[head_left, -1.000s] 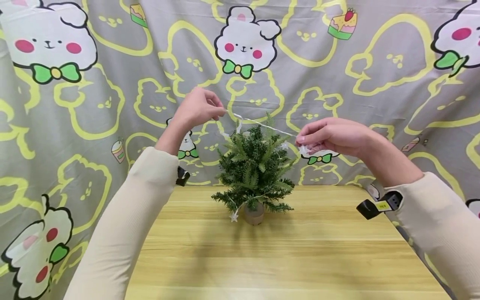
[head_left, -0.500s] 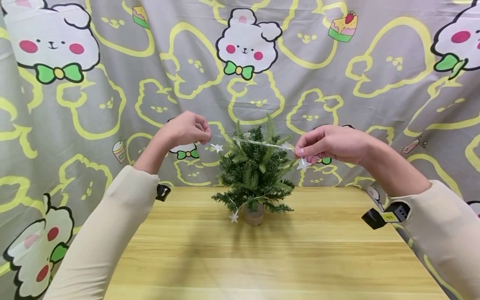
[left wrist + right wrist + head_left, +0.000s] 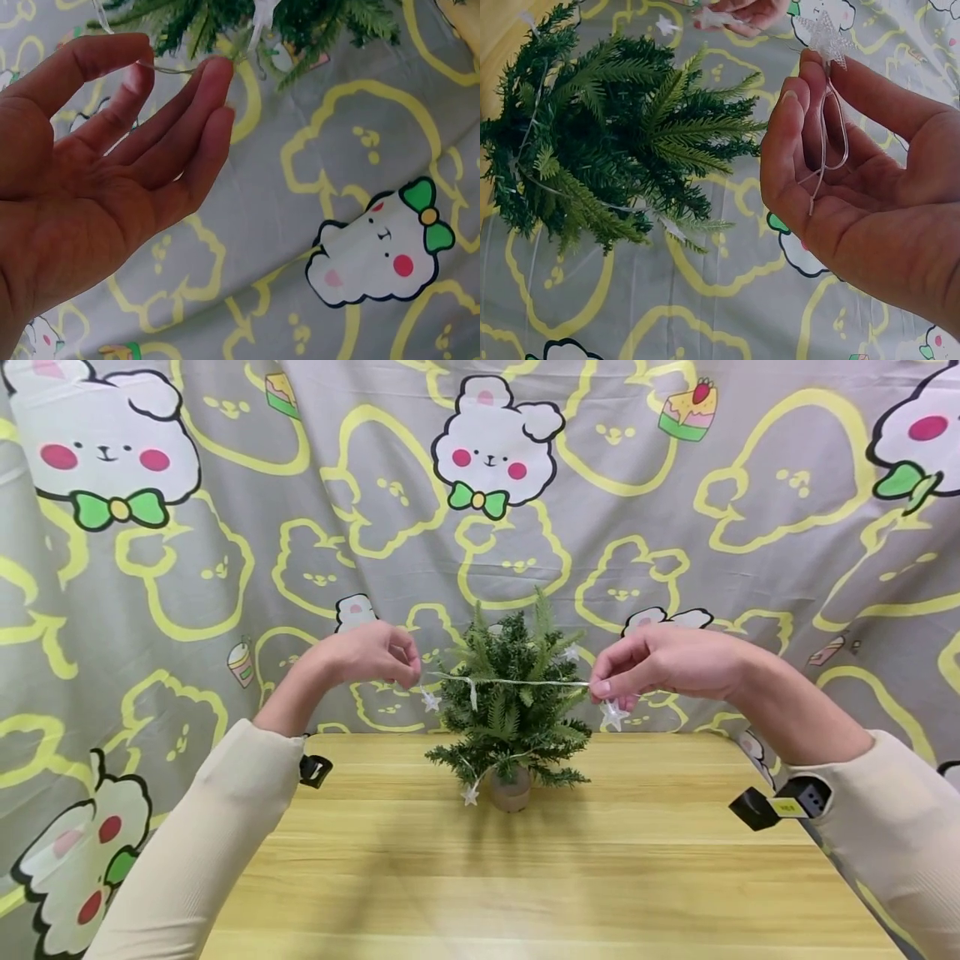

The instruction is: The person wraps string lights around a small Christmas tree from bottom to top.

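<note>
A string of star lights (image 3: 525, 682) runs nearly level across the upper part of a small green Christmas tree (image 3: 498, 727). My left hand (image 3: 367, 653), left of the tree, pinches one part of the wire between thumb and index finger; a clear star (image 3: 431, 701) dangles just beside it. On the other side, my right hand (image 3: 667, 662) pinches the wire by another star (image 3: 615, 714). Looped wire (image 3: 825, 142) lies along the right palm in the right wrist view. More of the string winds round the branches, with a star (image 3: 470, 796) hanging low at the front.
The tree stands in a small pot (image 3: 510, 793) near the back of a wooden table (image 3: 525, 877). Behind it hangs a grey curtain (image 3: 405, 552) with cartoon animals, also down the left side. Dark camera mounts (image 3: 315, 770) sit at both sleeve cuffs.
Both hands have come down, the left much further and a little to the left. The slanting wire between them has dropped from near the treetop to a level line across the upper branches.
</note>
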A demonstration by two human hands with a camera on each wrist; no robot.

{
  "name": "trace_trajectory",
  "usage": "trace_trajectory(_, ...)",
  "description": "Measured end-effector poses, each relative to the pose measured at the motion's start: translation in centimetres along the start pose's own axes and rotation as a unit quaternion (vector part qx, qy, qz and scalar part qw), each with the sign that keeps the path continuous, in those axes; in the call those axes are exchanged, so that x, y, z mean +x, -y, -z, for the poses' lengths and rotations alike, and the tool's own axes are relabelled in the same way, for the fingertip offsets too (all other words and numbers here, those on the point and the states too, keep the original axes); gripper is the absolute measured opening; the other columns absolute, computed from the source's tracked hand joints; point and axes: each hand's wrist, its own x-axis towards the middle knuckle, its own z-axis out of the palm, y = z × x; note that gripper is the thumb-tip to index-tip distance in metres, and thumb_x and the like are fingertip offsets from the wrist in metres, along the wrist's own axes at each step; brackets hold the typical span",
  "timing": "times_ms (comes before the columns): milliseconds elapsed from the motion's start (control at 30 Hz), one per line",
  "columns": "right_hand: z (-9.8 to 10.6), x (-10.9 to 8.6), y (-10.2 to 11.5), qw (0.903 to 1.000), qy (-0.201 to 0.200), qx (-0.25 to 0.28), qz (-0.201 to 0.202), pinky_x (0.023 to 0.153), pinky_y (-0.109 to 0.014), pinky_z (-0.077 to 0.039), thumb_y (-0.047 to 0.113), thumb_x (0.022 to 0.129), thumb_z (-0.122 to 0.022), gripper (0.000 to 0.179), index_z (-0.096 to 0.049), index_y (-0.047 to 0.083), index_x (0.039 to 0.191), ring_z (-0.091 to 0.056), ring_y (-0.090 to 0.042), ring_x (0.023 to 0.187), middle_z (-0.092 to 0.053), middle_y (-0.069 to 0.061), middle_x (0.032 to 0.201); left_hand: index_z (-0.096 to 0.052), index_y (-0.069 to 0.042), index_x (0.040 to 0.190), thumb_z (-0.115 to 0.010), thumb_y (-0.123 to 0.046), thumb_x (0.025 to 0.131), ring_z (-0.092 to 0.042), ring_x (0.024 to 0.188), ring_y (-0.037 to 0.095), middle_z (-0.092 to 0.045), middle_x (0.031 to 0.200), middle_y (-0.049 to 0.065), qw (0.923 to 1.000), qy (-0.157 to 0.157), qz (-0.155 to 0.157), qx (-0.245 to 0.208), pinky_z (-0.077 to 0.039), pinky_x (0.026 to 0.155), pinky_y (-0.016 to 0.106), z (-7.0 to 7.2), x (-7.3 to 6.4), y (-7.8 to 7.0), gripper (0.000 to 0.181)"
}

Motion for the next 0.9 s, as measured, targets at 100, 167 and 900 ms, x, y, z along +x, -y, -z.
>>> trace_trajectory(100,0.1,-0.3,-0.2,1.0000,0.000,-0.001,0.004,0.080,-0.037,-0.052,0.022,0.100,-0.064,0.024,-0.066,-0.002,0.103,-0.058,-0.023,0.077,-0.059,-0.005,0.086,-0.066,-0.007,0.095,-0.066,-0.011,0.087,-0.066,0.084,0.016,-0.073,0.092,0.007,0.9997,0.023,-0.004,-0.005,-0.054,0.084,0.034,-0.6,0.2,-0.2,0.009)
trace_trajectory(167,0.2,-0.6,-0.3,1.0000,-0.001,0.004,0.006,0.081,-0.037,-0.052,0.021,0.100,-0.064,0.023,-0.067,-0.001,0.103,-0.058,-0.023,0.078,-0.059,-0.005,0.089,-0.065,-0.004,0.095,-0.064,-0.009,0.089,-0.067,0.085,0.017,-0.073,0.092,0.008,0.9993,0.035,-0.008,-0.009,-0.056,0.085,0.035,-1.2,0.4,-0.4,0.008)
trace_trajectory(900,2.8,-3.7,-3.0,0.9995,-0.025,0.020,0.007,0.085,-0.029,-0.052,0.012,0.104,-0.055,0.017,-0.067,0.001,0.108,-0.062,-0.019,0.090,-0.062,-0.003,0.102,-0.067,-0.005,0.094,-0.064,-0.006,0.088,-0.057,0.073,0.012,-0.070,0.085,0.004,0.9950,0.084,-0.055,0.004,-0.048,0.071,0.028,-5.0,0.9,-3.7,0.007)
